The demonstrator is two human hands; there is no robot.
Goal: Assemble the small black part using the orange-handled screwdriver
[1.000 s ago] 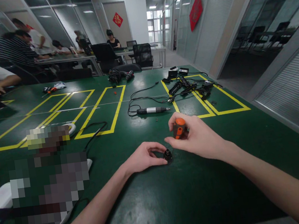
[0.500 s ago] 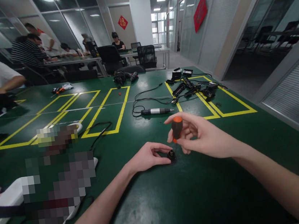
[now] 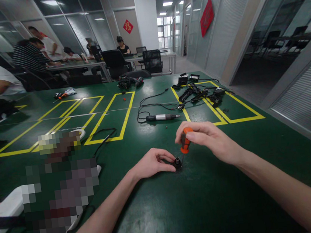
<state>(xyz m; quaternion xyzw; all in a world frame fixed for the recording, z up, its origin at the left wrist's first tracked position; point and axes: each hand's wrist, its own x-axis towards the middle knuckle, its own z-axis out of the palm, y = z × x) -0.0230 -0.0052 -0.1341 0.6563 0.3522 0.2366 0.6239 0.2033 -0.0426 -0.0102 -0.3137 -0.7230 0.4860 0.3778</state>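
On the green table (image 3: 146, 223), a small round black part with a metal stub on top (image 3: 177, 163) sits between the thumb and fingers of my left hand (image 3: 152, 164). My right hand (image 3: 209, 138) grips a short screwdriver (image 3: 186, 140) with an orange and dark handle. The handle leans a little, and its thin shaft points down at the right side of the black part. Whether the tip touches a screw is too small to tell. Beyond my hands lies a pen-shaped electric screwdriver (image 3: 161, 117) with a grey middle band and a black cable.
Black parts and cables (image 3: 195, 92) are heaped at the back right, inside yellow tape outlines (image 3: 246, 119). A coiled cable and a power tool (image 3: 128, 82) lie at the far edge. On the left are blurred-out items and a white power strip (image 3: 10, 206). Several people sit or stand beyond.
My right hand has shifted its fingers on the screwdriver, whose handle has tilted and dropped slightly. My left hand stays at the black part.
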